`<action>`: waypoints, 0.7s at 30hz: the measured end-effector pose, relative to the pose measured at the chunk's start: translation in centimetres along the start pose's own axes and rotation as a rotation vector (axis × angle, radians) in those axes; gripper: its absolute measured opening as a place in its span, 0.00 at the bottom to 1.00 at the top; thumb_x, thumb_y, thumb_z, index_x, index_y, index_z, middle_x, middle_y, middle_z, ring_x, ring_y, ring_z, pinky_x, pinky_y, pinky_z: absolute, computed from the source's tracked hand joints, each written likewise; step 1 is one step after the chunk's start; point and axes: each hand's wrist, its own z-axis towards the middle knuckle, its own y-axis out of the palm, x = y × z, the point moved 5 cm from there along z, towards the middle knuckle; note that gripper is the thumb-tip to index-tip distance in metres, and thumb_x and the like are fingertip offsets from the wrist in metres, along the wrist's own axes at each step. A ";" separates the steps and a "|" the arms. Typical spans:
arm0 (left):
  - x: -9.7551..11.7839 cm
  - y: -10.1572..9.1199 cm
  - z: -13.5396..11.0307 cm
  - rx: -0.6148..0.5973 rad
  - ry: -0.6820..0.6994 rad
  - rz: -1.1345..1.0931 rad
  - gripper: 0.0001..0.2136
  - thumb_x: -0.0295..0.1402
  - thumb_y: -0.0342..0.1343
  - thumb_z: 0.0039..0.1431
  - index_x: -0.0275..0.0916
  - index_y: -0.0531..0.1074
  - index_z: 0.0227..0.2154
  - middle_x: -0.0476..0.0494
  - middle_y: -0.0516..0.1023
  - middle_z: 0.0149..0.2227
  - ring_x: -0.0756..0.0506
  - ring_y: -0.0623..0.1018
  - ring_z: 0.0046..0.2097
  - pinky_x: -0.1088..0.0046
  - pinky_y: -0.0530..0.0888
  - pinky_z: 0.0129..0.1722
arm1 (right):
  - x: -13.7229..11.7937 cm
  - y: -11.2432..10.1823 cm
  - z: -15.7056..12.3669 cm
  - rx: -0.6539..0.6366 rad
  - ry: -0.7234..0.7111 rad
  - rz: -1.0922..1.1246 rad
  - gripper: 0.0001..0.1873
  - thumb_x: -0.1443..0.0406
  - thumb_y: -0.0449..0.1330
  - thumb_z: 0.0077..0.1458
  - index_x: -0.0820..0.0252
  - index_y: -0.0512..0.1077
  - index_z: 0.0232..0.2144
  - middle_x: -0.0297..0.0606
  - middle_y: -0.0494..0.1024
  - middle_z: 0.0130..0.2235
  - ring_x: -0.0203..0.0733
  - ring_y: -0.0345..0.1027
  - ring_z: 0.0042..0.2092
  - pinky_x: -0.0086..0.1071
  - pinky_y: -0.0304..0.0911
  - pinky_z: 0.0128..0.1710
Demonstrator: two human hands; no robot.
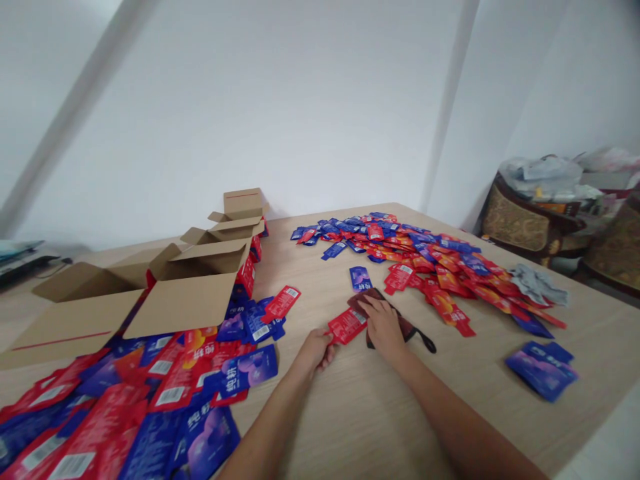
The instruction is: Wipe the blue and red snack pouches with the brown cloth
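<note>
My left hand [316, 349] pinches the left end of a red sachet [347, 326] with a white barcode label. The sachet's right end reaches up to a flat brown piece with dark edging and a black loop [410, 328], which looks like a pad or small pouch. My right hand [384, 325] lies over this brown piece, with its fingers bent around it and its palm side hidden. Whether the sachet runs under the brown piece I cannot tell. A blue sachet [360, 279] lies just beyond the brown piece.
Opened cardboard boxes [185, 300] stand in a row at left. Red and blue sachets [170, 387] are heaped in front of them; another long heap [425, 257] is at right. Near it are a grey crumpled cloth [539, 283] and a lone blue pouch [543, 370]. A patterned chair [520, 217] holds bags.
</note>
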 end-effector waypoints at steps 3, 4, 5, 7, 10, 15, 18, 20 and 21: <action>-0.2 0.1 0.2 0.009 -0.010 0.011 0.18 0.43 0.46 0.52 0.37 0.65 0.16 0.55 0.60 0.08 0.55 0.57 0.10 0.79 0.51 0.12 | -4.2 0.4 -2.0 -0.017 -0.197 0.079 0.30 0.72 0.48 0.52 0.51 0.58 0.58 0.34 0.58 0.61 0.46 0.51 0.55 0.39 0.49 0.52; -0.3 0.1 0.3 0.011 -0.014 0.015 0.18 0.43 0.45 0.53 0.37 0.64 0.15 0.54 0.59 0.08 0.55 0.57 0.10 0.79 0.51 0.12 | -5.3 0.8 -2.4 -0.053 -0.239 0.085 0.30 0.71 0.49 0.52 0.50 0.57 0.58 0.34 0.59 0.60 0.46 0.52 0.55 0.40 0.49 0.52; -0.3 0.1 0.3 0.010 -0.017 0.018 0.18 0.42 0.44 0.53 0.37 0.64 0.14 0.54 0.59 0.08 0.55 0.57 0.10 0.79 0.51 0.12 | -6.0 1.1 -2.5 -0.092 -0.261 0.080 0.30 0.71 0.49 0.53 0.49 0.57 0.58 0.34 0.60 0.59 0.46 0.52 0.55 0.40 0.49 0.52; -0.4 0.0 0.3 0.005 -0.017 0.016 0.17 0.40 0.44 0.53 0.37 0.65 0.16 0.54 0.60 0.08 0.55 0.57 0.10 0.79 0.51 0.11 | -5.6 1.6 -1.8 -0.142 -0.222 0.033 0.28 0.70 0.49 0.53 0.51 0.59 0.57 0.37 0.62 0.58 0.48 0.53 0.54 0.41 0.49 0.51; -0.4 -0.1 0.0 0.000 -0.006 0.004 0.14 0.39 0.44 0.53 0.36 0.67 0.21 0.56 0.62 0.09 0.55 0.58 0.10 0.80 0.52 0.12 | -2.3 1.2 0.2 -0.141 -0.065 -0.065 0.25 0.71 0.47 0.54 0.55 0.63 0.55 0.42 0.63 0.56 0.49 0.53 0.54 0.42 0.51 0.49; -0.3 -0.1 -0.2 0.006 0.017 -0.004 0.14 0.39 0.44 0.53 0.36 0.67 0.21 0.55 0.62 0.09 0.55 0.58 0.10 0.80 0.53 0.11 | -1.4 0.4 -0.5 -0.060 -0.045 -0.031 0.26 0.72 0.47 0.53 0.56 0.63 0.55 0.41 0.64 0.56 0.48 0.54 0.54 0.40 0.51 0.50; -0.4 0.0 0.2 0.004 0.021 -0.008 0.14 0.40 0.46 0.52 0.37 0.66 0.18 0.54 0.61 0.08 0.54 0.58 0.09 0.79 0.52 0.10 | -4.7 0.8 -2.4 -0.067 -0.220 0.048 0.27 0.71 0.47 0.54 0.53 0.61 0.56 0.38 0.63 0.57 0.46 0.53 0.54 0.38 0.50 0.51; -0.5 0.0 0.3 0.001 0.019 -0.021 0.15 0.40 0.47 0.52 0.36 0.66 0.17 0.54 0.61 0.08 0.54 0.58 0.09 0.79 0.52 0.10 | -5.8 1.2 -2.4 -0.101 -0.261 0.043 0.26 0.71 0.48 0.54 0.52 0.63 0.55 0.37 0.63 0.57 0.47 0.53 0.54 0.39 0.50 0.51; -0.5 0.0 0.3 -0.002 0.019 -0.032 0.14 0.41 0.47 0.52 0.36 0.66 0.18 0.54 0.62 0.08 0.55 0.59 0.09 0.80 0.52 0.11 | -5.6 1.3 -2.0 -0.115 -0.239 0.022 0.25 0.70 0.48 0.54 0.52 0.64 0.54 0.38 0.64 0.56 0.47 0.53 0.54 0.39 0.50 0.51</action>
